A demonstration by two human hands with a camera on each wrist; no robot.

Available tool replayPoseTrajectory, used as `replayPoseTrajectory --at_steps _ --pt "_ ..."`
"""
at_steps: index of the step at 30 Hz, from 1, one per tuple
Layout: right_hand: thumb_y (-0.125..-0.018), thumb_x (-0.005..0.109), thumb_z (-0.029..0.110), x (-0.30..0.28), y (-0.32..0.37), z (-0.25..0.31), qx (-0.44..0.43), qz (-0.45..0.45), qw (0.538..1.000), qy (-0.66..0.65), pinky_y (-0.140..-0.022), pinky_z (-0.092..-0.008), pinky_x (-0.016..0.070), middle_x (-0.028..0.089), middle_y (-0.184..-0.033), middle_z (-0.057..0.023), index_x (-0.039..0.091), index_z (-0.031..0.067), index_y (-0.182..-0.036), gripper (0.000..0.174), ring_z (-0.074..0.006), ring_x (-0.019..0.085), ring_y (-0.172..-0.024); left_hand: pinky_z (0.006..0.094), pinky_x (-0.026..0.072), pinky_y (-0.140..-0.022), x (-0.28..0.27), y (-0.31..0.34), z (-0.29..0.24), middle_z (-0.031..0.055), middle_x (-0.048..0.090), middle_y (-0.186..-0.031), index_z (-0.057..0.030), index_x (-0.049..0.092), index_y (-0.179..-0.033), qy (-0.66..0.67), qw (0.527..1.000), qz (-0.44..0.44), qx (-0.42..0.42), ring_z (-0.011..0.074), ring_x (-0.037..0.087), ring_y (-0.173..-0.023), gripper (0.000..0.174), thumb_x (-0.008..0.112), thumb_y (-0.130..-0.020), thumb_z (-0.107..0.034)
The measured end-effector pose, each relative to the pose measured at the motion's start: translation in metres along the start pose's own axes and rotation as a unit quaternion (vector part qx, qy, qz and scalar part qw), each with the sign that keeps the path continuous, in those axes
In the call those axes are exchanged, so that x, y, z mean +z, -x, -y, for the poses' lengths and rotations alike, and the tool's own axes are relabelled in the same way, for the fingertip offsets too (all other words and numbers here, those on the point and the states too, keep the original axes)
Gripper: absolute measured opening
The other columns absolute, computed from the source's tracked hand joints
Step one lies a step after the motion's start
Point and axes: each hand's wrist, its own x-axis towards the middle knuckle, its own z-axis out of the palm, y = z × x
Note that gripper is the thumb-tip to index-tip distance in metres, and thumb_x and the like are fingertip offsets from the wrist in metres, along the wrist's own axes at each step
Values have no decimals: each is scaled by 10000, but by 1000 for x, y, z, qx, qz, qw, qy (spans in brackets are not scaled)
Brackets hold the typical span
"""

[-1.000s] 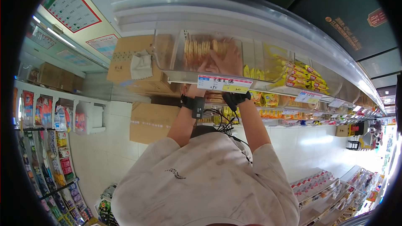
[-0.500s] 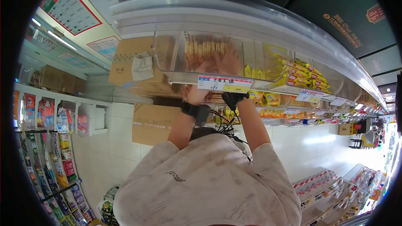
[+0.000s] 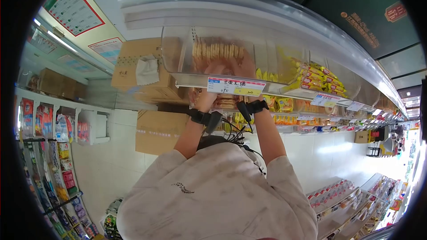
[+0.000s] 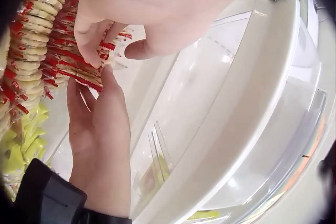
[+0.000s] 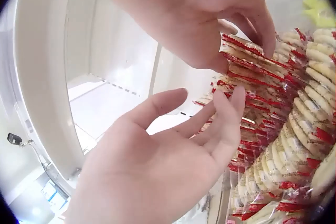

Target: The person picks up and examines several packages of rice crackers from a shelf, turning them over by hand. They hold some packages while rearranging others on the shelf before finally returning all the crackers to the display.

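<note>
Wrapped round crackers (image 3: 218, 51) with red-edged clear wrappers stand in rows inside a clear plastic bin (image 3: 178, 64) on the shelf. Both hands reach into it, side by side near its front. My right hand (image 5: 199, 19) has its fingers curled over the end of a front row of packs (image 5: 252, 66), with the thumb on the near side. Facing it, my left hand (image 5: 152, 161) touches the red wrapper edges with its fingertips, its thumb held apart. In the left wrist view, the left hand (image 4: 152, 8) is above and the right hand (image 4: 105, 124) below.
A price label (image 3: 236, 87) hangs on the shelf front below the bin. Yellow snack packs (image 3: 318, 80) lie in the bin to the right. Cardboard boxes (image 3: 162, 131) stand at the left. Further snack shelves (image 3: 55, 169) line the aisle.
A gap in the back row of crackers has closed, and the row now stands together. Both hands have lowered toward the front of the bin.
</note>
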Motion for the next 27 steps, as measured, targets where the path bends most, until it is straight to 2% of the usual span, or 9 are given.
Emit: replayPoseTrajectory --at_steps 6,8,12,16,17,20,23,26,27 --pt "-920 671 272 13 -10 -20 -90 -39 993 59 -953 -458 504 598 -1282 -245 579 32 -1308 465 -411 594 -1169 337 469 -971 16 14 -45 101 604 -1237 -13 545 -1319 13 999 -3 35 176 574 -1146 326 509 -1036 -172" --pt "-921 667 263 14 -15 -30 -152 -73 982 89 -954 -460 504 598 -1280 -242 584 33 -1298 449 -412 593 -1168 344 466 -970 20 13 -56 112 603 -1229 -4 540 -1313 26 999 4 18 201 572 -1142 324 505 -1041 -176" --pt "-924 658 245 12 -19 -38 -244 -109 953 145 -956 -466 503 597 -1276 -237 593 35 -1279 418 -414 590 -1166 399 468 -929 15 15 -41 190 643 -1149 21 595 -1165 -34 997 -31 59 306 606 -1092 227 494 -1012 -113" --pt "-935 624 205 14 -11 -31 -272 -127 931 209 -974 -486 493 595 -1270 -234 610 25 -1223 340 -416 577 -1176 336 463 -954 13 3 -37 119 626 -1171 13 569 -1218 48 984 -21 173 217 588 -1101 248 528 -1005 -108" --pt "-940 608 189 14 -9 -27 -267 -131 928 226 -983 -495 489 594 -1268 -234 617 20 -1200 310 -416 571 -1181 311 453 -975 12 0 -35 91 617 -1180 8 553 -1258 74 985 -15 155 180 580 -1105 277 527 -1014 -120" --pt "-960 547 206 13 -19 -45 -383 -122 827 393 -1049 -506 431 536 -1360 -249 588 -11 -1269 380 -447 463 -1295 284 458 -963 5 -1 -9 64 609 -1179 0 539 -1298 64 995 -31 72 134 578 -1078 310 529 -1026 -148" --pt "-927 542 120 6 -12 -27 -330 -67 843 419 -1119 -497 388 504 -1400 -256 610 -49 -1202 330 -494 437 -1318 286 462 -940 -4 4 13 63 612 -1158 -1 550 -1273 22 1000 -21 0 135 580 -1060 296 528 -1028 -165" --pt "-912 549 97 20 -29 -43 -188 -84 966 153 -1089 -504 400 525 -1337 -298 588 -77 -1218 355 -515 457 -1268 287 466 -918 -6 5 22 62 615 -1137 -1 561 -1247 6 999 1 -41 136 582 -1043 285 527 -1030 -182" --pt "-915 560 110 26 -23 -27 -211 -166 954 132 -1059 -507 416 539 -1295 -312 584 -78 -1226 365 -511 479 -1233 287 467 -911 -6 6 22 62 616 -1131 -1 564 -1239 3 999 5 -49 136 582 -1037 282 527 -1031 -187"
